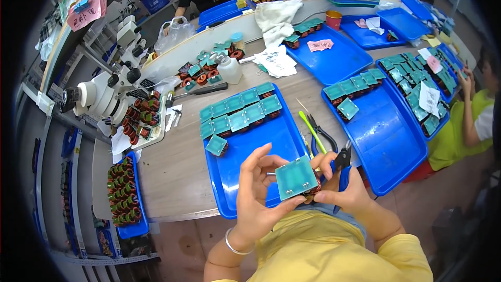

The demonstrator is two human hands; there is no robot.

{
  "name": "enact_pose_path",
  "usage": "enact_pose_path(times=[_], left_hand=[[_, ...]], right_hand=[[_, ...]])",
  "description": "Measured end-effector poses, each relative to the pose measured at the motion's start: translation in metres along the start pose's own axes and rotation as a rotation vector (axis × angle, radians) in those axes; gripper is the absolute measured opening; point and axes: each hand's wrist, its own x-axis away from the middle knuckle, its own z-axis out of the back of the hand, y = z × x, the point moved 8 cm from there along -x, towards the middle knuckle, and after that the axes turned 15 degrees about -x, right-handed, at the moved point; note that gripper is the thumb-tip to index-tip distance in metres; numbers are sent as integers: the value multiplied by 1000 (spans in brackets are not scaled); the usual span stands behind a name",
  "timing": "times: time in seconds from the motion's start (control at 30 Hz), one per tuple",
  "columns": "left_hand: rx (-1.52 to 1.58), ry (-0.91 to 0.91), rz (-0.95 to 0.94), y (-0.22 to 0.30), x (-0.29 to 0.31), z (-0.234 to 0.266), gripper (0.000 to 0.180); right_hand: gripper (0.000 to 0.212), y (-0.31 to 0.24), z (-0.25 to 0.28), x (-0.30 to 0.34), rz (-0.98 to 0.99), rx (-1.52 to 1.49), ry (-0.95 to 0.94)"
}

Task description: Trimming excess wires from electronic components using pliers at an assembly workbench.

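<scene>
My left hand (257,190) is closed on the edges of a square green circuit board (295,178), held over the near end of a blue tray (229,169). Solder points dot the board's upper face, and part of a copper coil peeks out beneath it. In my right hand (350,193) sits a pair of blue-handled side cutters (343,163), jaws pointing up; fingers of that hand also touch the board's right side. Inside the tray, rows of similar boards (238,120) fill the far end, with one single board (216,145) nearer me.
A green pen-like tool (312,131) and dark pliers (326,138) lie right of the tray. Another blue tray (386,136) with boards stands farther right. A microscope (99,96) and coils (140,117) are at left. Co-workers sit across and at right.
</scene>
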Motion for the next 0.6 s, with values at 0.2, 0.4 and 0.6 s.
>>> enact_pose_path(times=[0.2,0.4,0.6], left_hand=[[140,59,64,-5,7,-11,83],[294,100,165,-19,15,-16,72],[378,105,185,-31,24,-22,50]], right_hand=[[38,0,4,12,8,-80,26],[41,-5,3,18,171,43,33],[42,-15,-3,22,301,229,30]])
